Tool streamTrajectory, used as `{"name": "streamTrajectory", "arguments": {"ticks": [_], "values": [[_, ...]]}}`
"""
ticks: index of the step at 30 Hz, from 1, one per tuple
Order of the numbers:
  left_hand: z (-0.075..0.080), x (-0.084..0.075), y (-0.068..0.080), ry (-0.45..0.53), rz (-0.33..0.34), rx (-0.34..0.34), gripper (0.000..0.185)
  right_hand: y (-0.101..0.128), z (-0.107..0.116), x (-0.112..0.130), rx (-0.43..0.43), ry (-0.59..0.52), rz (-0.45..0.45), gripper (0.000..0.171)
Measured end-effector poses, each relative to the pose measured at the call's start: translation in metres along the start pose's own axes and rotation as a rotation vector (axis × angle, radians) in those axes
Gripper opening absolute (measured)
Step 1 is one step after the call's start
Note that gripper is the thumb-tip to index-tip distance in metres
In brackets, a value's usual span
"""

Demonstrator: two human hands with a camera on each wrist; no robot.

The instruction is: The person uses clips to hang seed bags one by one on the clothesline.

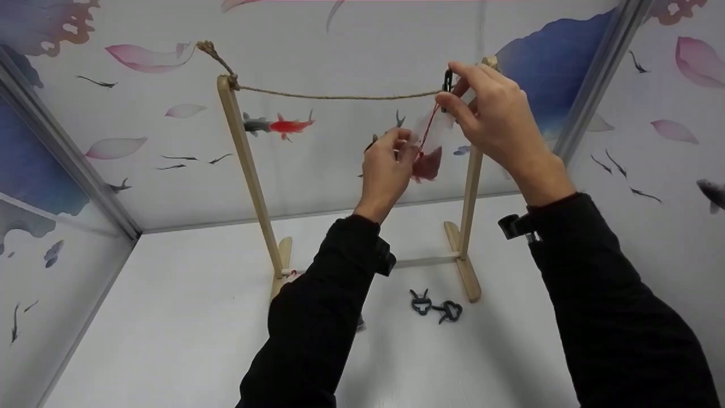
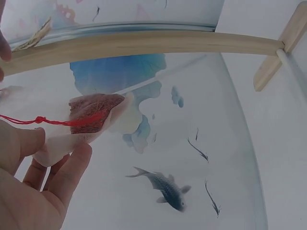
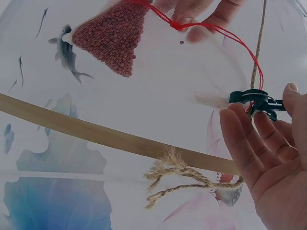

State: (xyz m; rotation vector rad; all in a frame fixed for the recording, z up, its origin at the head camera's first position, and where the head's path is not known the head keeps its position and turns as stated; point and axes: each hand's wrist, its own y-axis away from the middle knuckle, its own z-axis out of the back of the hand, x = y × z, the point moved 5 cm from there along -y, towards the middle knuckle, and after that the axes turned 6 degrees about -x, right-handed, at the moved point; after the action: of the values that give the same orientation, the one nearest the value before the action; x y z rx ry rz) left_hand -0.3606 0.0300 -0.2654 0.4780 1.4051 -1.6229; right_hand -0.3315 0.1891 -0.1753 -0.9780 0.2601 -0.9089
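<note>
My right hand [image 1: 501, 107] pinches a dark green plastic clip [image 3: 254, 98] at the twine rope [image 1: 340, 97], close to the right post. A red cord [image 3: 218, 29] loops from the clip down to a sheer white drawstring bag [image 3: 112, 40] holding small reddish-brown grains. Lower and to the left, my left hand [image 1: 388, 167] grips the bag's thin fabric between thumb and fingers, as the left wrist view shows. The grains lie bunched in one corner of the bag [image 2: 96, 114].
The rope hangs between two wooden posts [image 1: 249, 175] of a stand on a white table [image 1: 170, 317]. Two dark clips [image 1: 421, 304] lie near the right foot [image 1: 469, 277]. A small red-and-white item [image 1: 293, 276] sits by the left foot. Printed panels surround the table.
</note>
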Motion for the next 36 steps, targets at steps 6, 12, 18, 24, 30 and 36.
{"name": "streamTrajectory", "arguments": {"ticks": [6,12,18,24,30,36], "values": [[-0.002,0.003,0.004,0.017,0.03,0.064,0.018,0.006,-0.002,0.0,-0.017,-0.032,-0.01,0.053],[-0.007,0.009,0.01,-0.013,0.071,0.199,0.026,0.014,-0.002,-0.002,-0.07,-0.07,-0.002,0.051],[-0.005,0.017,0.015,0.019,0.08,0.225,0.028,0.025,0.0,0.0,-0.119,-0.108,0.066,0.051],[-0.003,0.028,0.026,0.093,0.081,0.254,0.038,0.043,0.0,0.001,-0.145,-0.09,0.142,0.044],[0.0,0.035,0.038,0.105,0.032,0.244,0.044,0.064,-0.005,-0.004,-0.167,-0.115,0.154,0.058],[0.003,0.048,0.048,0.121,0.037,0.238,0.048,0.088,-0.014,-0.014,-0.13,-0.144,0.167,0.061]]}}
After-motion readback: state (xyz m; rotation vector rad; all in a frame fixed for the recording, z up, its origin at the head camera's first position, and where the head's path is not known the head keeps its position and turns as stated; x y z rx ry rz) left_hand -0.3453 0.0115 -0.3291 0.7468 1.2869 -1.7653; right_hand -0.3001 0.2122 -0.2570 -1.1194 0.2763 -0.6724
